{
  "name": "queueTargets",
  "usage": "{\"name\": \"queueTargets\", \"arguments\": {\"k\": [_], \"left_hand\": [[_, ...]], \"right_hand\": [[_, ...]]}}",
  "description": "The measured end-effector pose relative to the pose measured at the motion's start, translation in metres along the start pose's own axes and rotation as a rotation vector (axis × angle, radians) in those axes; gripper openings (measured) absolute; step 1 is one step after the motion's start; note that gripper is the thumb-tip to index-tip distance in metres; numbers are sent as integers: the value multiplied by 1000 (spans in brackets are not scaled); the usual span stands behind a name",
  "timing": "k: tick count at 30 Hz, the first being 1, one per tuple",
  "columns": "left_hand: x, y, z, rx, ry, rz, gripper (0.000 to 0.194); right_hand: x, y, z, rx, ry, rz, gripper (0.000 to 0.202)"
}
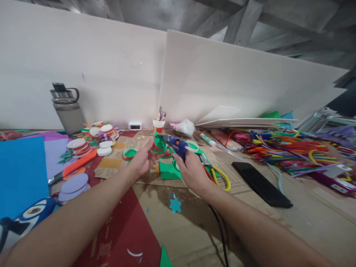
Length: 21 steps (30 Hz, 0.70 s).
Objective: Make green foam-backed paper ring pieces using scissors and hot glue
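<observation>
My left hand (pixel 146 158) holds a small round green piece with a red edge (pixel 160 142), its open side facing me. In my right hand (pixel 191 167) is a blue glue gun (pixel 178 144), its tip close to the green piece. Another green ring (pixel 129 153) lies on the cardboard left of my left hand. Green sheet scraps (pixel 169 171) lie beneath my hands. Yellow-handled scissors (pixel 221 176) rest just right of my right hand.
A black phone (pixel 261 183) and colourful pipe cleaners (pixel 292 148) lie right. An orange cutter (pixel 80 163), lilac discs (pixel 73 184), stacked lids (pixel 79 146) and a bottle (pixel 68 113) are left. A pen cup (pixel 158 125) stands behind. The gun's cable (pixel 221 230) runs toward me.
</observation>
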<state>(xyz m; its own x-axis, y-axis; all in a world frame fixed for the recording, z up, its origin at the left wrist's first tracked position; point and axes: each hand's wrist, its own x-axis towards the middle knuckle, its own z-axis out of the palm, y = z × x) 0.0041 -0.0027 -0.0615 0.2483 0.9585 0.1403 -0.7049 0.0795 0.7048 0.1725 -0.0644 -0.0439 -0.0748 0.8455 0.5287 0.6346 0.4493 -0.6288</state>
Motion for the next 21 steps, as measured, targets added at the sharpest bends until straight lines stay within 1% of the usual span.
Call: {"name": "queueTargets", "arguments": {"k": [8, 12, 17, 21], "left_hand": [[-4, 1, 4, -8, -1, -58, 24], [-4, 2, 5, -7, 21, -92, 27], [-4, 3, 5, 4, 55, -112, 30], [-4, 4, 7, 20, 65, -106, 33]], "right_hand": [[0, -2, -1, 49, -3, -79, 33], [0, 0, 0, 80, -27, -123, 35], [0, 2, 1, 73, -80, -116, 30], [-1, -1, -2, 46, -122, -99, 31]]}}
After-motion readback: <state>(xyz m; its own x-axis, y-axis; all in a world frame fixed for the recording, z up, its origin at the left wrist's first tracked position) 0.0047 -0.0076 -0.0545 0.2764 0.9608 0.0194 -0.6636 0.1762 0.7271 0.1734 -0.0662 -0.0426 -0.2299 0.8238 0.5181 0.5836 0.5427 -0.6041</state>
